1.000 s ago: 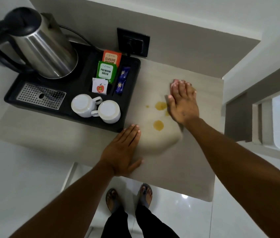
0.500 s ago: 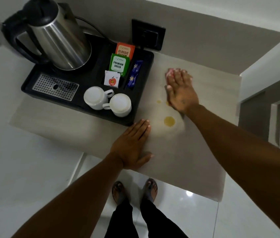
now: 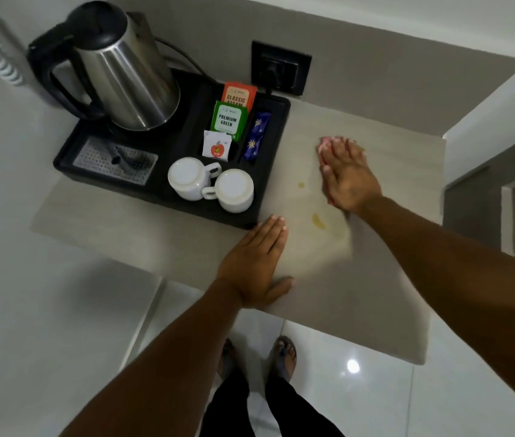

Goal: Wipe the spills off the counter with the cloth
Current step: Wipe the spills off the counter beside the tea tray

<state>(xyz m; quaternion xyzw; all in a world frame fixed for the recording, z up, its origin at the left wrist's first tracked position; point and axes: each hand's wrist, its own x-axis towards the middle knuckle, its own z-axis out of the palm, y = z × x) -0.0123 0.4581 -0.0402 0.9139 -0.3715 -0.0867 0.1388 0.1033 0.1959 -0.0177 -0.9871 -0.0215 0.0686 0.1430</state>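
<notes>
My right hand (image 3: pixel 349 175) lies flat on a pink cloth (image 3: pixel 324 146), which peeks out past the fingertips and along the thumb side. It presses the cloth onto the beige counter (image 3: pixel 391 279). A smeared yellow spill (image 3: pixel 318 221) sits just below and left of that hand, and a small yellow drop (image 3: pixel 301 184) lies left of it. My left hand (image 3: pixel 256 266) rests palm down on the counter's near edge, fingers together, holding nothing.
A black tray (image 3: pixel 275 171) fills the counter's left part, carrying a steel kettle (image 3: pixel 123 74), two upturned white cups (image 3: pixel 212 184) and tea sachets (image 3: pixel 229 119). A wall socket (image 3: pixel 279 69) is behind it. Walls close in behind and on the right.
Two round yellow spills near my right hand are down to one smear and a small drop. The right hand with the cloth has wiped over them. The left hand stayed put.
</notes>
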